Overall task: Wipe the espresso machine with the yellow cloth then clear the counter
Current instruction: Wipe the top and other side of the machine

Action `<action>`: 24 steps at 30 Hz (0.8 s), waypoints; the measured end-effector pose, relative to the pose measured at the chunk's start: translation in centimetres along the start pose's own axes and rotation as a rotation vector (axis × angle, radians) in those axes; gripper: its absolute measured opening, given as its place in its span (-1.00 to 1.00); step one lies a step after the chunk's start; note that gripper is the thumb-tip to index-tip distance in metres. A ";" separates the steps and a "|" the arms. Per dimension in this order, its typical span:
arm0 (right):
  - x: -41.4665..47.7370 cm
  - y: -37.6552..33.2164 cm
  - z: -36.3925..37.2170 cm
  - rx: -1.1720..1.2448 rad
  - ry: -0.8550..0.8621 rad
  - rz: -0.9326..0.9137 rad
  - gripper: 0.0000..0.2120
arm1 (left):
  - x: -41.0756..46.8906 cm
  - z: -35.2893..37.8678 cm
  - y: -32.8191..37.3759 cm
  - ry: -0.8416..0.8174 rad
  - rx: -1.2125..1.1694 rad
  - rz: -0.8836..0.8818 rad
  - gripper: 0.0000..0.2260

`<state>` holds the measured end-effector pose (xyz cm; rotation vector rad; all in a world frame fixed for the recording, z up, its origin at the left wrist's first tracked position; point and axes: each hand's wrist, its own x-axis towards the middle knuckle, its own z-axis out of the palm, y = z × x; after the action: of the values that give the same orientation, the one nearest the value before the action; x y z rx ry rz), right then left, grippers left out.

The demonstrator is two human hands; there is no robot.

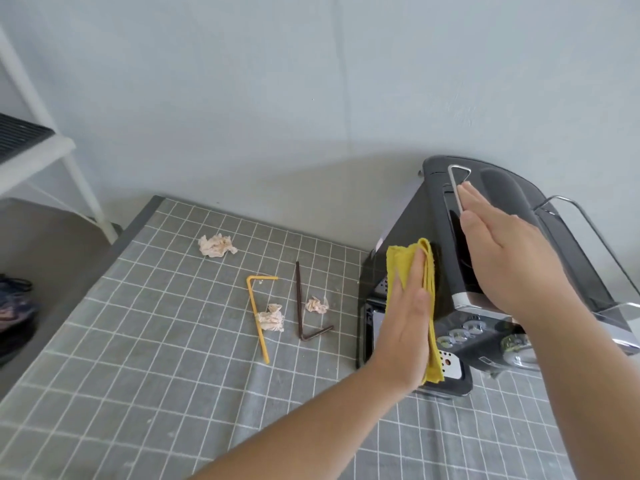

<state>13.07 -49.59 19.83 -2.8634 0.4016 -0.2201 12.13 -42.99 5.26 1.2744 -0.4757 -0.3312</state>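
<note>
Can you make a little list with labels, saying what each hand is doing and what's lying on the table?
left hand: flat, presses cloth against side of machine
right hand: flat, on top of machine
straws: yellow straw and brown straw, both bent, lying on tablecloth
wads: three crumpled paper ones, on tablecloth
job left: straws and wads not yet cleared

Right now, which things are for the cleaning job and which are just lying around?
For the job: yellow cloth under the left hand, espresso machine with the right hand on it, yellow straw, brown straw and crumpled papers to clear.
Just there: white rack, shoes on the floor, checked tablecloth.
</note>
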 end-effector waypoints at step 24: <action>0.5 0.9 0.3 -0.009 -0.011 -0.022 -0.58 | 6.4 -3.5 -4.9 0.136 -0.036 -0.470 -0.56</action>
<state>13.38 -50.49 19.33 -2.8775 0.3703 -0.2076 19.50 -44.51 0.75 1.3561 -0.0476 -0.6384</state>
